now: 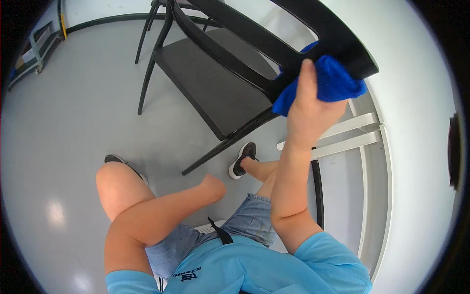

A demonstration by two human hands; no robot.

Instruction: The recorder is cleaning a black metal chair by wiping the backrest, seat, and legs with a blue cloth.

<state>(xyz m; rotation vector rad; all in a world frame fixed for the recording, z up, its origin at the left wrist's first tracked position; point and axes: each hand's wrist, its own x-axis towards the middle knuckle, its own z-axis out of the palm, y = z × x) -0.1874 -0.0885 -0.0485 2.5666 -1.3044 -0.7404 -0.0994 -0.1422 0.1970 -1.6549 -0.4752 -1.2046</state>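
A blue cloth is gripped in my right hand and wrapped around the lower right corner of a black chair's backrest. My thumb lies on the near face of the frame, while the other fingers are mostly hidden behind cloth and chair. Part of the cloth shows through the backrest opening. The flat dark seat extends beyond the backrest. My left forearm crosses above my thigh, and around its rounded end, my left hand, no fingers can be made out. Nothing is seen held there.
Another dark chair stands behind the first. White metal framing runs along the pale wall at the right. A wheeled cart is at the far left on the grey floor. One chair leg reaches between my feet.
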